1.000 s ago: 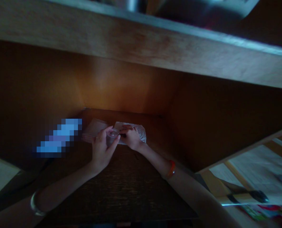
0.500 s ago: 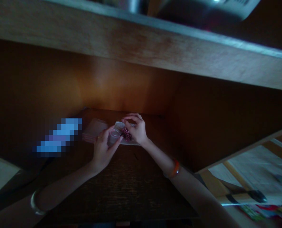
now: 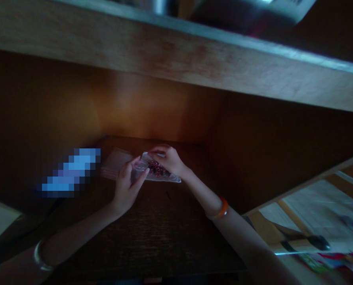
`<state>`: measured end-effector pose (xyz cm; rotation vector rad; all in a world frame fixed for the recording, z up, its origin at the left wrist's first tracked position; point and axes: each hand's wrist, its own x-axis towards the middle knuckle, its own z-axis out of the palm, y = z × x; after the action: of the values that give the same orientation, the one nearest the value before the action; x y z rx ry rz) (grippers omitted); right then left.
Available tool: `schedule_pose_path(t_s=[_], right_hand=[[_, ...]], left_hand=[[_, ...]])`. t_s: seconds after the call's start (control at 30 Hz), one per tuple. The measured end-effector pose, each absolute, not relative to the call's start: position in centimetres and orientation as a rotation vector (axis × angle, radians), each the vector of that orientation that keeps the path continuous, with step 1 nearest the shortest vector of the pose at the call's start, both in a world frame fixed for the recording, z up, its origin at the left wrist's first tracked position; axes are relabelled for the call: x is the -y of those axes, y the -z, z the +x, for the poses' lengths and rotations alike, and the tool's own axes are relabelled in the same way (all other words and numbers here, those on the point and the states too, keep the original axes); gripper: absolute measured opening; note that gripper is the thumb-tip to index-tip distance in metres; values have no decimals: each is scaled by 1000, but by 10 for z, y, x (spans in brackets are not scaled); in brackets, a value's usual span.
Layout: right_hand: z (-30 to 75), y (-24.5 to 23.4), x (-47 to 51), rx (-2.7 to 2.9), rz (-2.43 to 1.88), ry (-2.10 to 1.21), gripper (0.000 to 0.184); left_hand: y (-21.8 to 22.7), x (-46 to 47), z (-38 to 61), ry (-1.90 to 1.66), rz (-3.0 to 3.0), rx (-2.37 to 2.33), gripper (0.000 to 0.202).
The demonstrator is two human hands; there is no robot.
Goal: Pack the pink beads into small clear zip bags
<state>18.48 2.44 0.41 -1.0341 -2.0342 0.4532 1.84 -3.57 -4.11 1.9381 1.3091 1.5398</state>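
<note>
A clear plastic bag (image 3: 164,179) of dark red beads (image 3: 159,169) lies on the dark wooden surface between my hands. My left hand (image 3: 127,184) is closed by thumb and fingers around a small clear round piece (image 3: 141,164), at the left end of the bag; whether it is inside the bag I cannot tell. Above the beads, my right hand (image 3: 168,159) has thumb and fingers pinched at the bag's upper left edge, its palm over part of the bag. Left of these sits a stack of flat clear packets (image 3: 115,162).
A blurred-out bright blue patch (image 3: 72,170) is at the left. Wooden walls enclose the surface, and a thick shelf edge (image 3: 176,51) crosses overhead with items on it. A short dark sliver (image 3: 168,194) lies in front of the bag.
My right hand has shifted slightly left along the bag, showing more of the beads and the bag's right corner. The clear round piece has moved slightly left with my left hand.
</note>
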Motion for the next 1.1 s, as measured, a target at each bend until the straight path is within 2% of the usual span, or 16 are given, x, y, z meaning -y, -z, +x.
schedule_pose_path(t_s=[0.2, 0.43, 0.6, 0.8, 0.93, 1.1], right_hand=[[181, 18, -23, 2177, -1428, -307, 21], [171, 42, -19, 2378, -1344, -231, 35], [168, 38, -19, 2377, -1252, -246, 17], [166, 43, -22, 2327, -1169, -230, 16], [167, 35, -24, 2160, -1149, -336, 18], [173, 8, -16, 1804, -946, -675, 22]], left_hand=[[42, 35, 18, -1520, 1922, -1308, 41], [40, 37, 18, -1499, 1917, -1304, 43], [40, 37, 18, -1504, 1918, -1293, 42], [41, 36, 19, -1520, 1931, -1275, 42], [43, 35, 18, -1513, 1964, -1279, 44], [42, 36, 19, -1473, 2027, -1302, 46]])
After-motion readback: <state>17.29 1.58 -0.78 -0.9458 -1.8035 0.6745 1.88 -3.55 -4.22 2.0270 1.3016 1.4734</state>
